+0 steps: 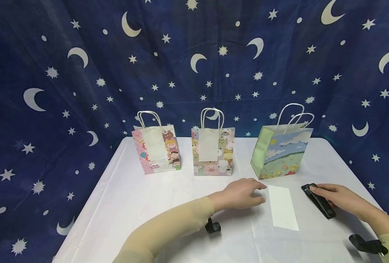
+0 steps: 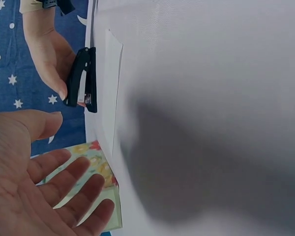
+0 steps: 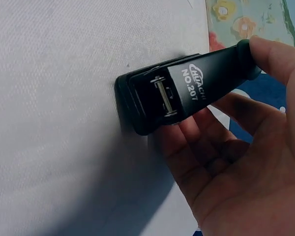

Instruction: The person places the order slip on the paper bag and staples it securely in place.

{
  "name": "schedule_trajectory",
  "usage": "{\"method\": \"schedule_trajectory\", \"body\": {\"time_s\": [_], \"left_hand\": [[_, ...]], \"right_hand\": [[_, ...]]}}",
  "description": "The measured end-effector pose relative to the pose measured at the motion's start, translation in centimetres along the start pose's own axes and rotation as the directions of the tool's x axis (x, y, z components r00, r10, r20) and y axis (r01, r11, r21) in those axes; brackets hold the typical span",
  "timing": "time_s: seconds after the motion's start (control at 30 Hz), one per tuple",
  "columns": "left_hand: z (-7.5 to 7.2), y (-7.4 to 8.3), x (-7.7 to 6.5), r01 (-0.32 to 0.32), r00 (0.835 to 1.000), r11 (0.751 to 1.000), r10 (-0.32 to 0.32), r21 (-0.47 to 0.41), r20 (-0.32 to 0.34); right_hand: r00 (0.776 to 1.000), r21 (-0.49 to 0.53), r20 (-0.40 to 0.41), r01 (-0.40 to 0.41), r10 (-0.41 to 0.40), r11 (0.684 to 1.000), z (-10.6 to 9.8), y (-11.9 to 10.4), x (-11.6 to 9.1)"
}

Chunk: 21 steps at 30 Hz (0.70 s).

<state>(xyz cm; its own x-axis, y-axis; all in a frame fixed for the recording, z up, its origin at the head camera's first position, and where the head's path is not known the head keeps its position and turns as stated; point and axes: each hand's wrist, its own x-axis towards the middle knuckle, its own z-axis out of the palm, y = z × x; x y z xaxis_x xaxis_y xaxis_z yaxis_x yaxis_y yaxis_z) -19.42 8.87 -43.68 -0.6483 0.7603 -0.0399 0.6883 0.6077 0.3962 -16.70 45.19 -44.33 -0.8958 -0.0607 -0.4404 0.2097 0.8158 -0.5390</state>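
Observation:
My right hand (image 1: pixel 340 197) grips a black stapler (image 1: pixel 318 201) at the table's right side. In the right wrist view the thumb presses on the end of the stapler (image 3: pixel 187 88), with the other fingers under and beside it. A blank white slip of paper (image 1: pixel 283 208) lies flat to the left of the stapler. Just left of the paper's upper part hovers my left hand (image 1: pixel 242 193), its fingers spread and loosely bent, holding nothing. The left wrist view shows that palm (image 2: pixel 44 182) empty, with the paper (image 2: pixel 111 88) beyond the fingers.
Three paper gift bags stand along the back: a pink one (image 1: pixel 140 151) at left, an animal-print one (image 1: pixel 226 146) in the middle, a green meadow one (image 1: pixel 283 153) at right. White slips hang on the first two. A white cloth (image 1: pixel 115 212) covers the table; a starry blue curtain (image 1: pixel 181 54) hangs behind.

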Motion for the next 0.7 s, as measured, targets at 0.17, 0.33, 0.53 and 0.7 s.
{"method": "schedule_trajectory", "body": {"time_s": [0.17,0.33,0.53,0.7], "left_hand": [[0.3,0.7,1.0,0.032,0.999,0.999,-0.032,0.01,-0.011],[0.6,1.3,1.9,0.056,0.998,0.998,-0.056,0.031,-0.002],[1.3,1.9,3.0,0.076,0.997,0.996,-0.076,0.05,0.003],[1.9,2.4,3.7,0.093,0.996,0.994,-0.092,0.059,-0.015]], "right_hand": [[0.999,-0.057,-0.029,0.036,-0.038,0.998,0.2,0.1,0.0],[0.997,-0.096,-0.054,0.051,-0.056,0.994,0.3,0.2,0.0],[0.998,-0.078,-0.058,0.035,-0.04,0.996,0.4,0.4,-0.1],[0.996,-0.074,-0.068,0.049,-0.054,0.996,0.4,0.4,-0.3]]}}
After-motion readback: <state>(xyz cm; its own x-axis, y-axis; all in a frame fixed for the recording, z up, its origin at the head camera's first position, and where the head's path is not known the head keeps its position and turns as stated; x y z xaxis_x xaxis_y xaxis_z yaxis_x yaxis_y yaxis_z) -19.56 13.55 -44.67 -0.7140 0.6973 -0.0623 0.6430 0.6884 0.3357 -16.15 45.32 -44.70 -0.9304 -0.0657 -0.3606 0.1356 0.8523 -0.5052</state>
